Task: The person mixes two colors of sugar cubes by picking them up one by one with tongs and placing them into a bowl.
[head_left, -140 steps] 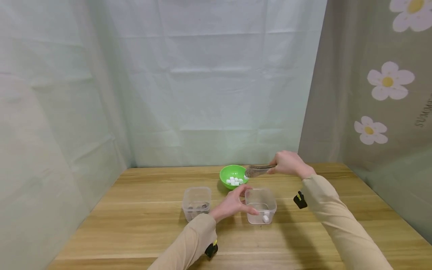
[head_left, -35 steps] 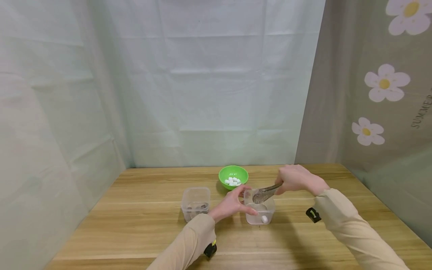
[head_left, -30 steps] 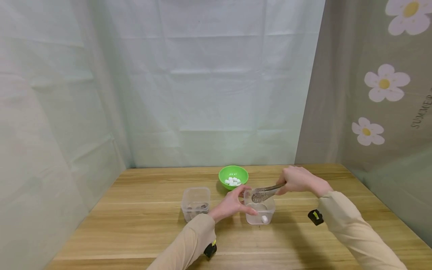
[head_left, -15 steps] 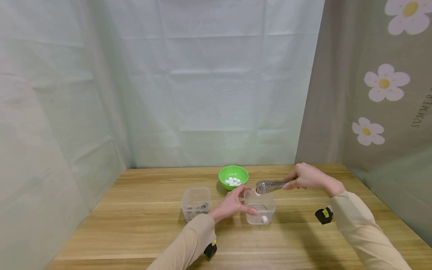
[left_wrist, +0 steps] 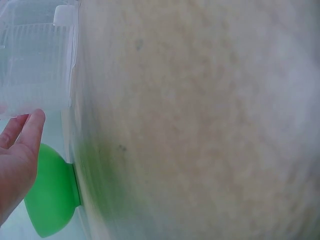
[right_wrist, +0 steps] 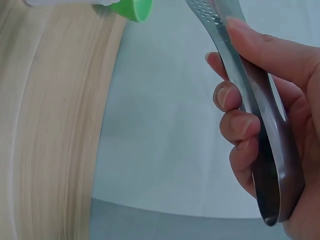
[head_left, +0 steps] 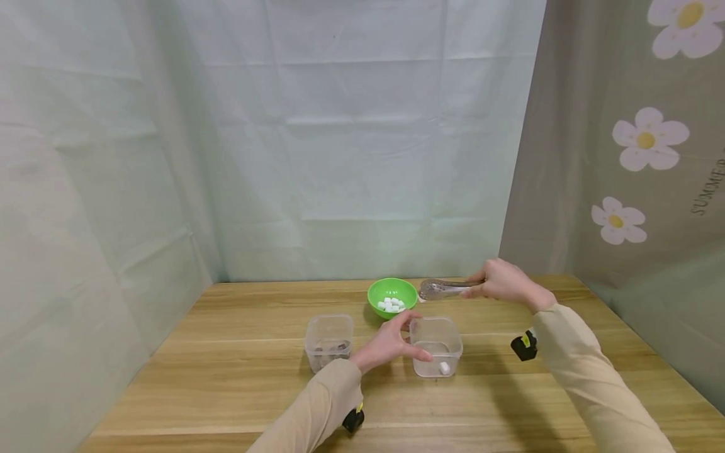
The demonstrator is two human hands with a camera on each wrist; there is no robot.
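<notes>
Carried back since half a second ago, from over the right clear container (head_left: 425, 370) to just beside the right rim of green bowl (head_left: 391, 288): metal tongs (head_left: 444, 289), gripped in right hand (head_left: 506, 281); pressed by thumb on one arm, wrapped by curled fingers on the other; showing a white patch at the tip, too small to identify; hard to tell whether touching the bowl.

Kept in place meanwhile at the right clear container: left hand (head_left: 389, 345), holding it by the left side, with thumb at the near wall and fingers reaching round the far one; inside it, resting on the floor near the front right corner, one white piece (head_left: 444, 368); visible also through the clear wall in the left wrist view, down at the base.

In green bowl, gathered loosely at the bottom: several white pieces (head_left: 391, 306), blocky, below the rim; set behind both containers, close to the back edge of the wooden table (head_left: 238, 365).

Off to the left, just beyond left sleeve (head_left: 325, 396): left clear container (head_left: 331, 327), upright and uncovered; holding dark pieces (head_left: 341, 346) low down, too blurred through the plastic to name; hanging behind everything, a pale curtain (head_left: 351, 157).
</notes>
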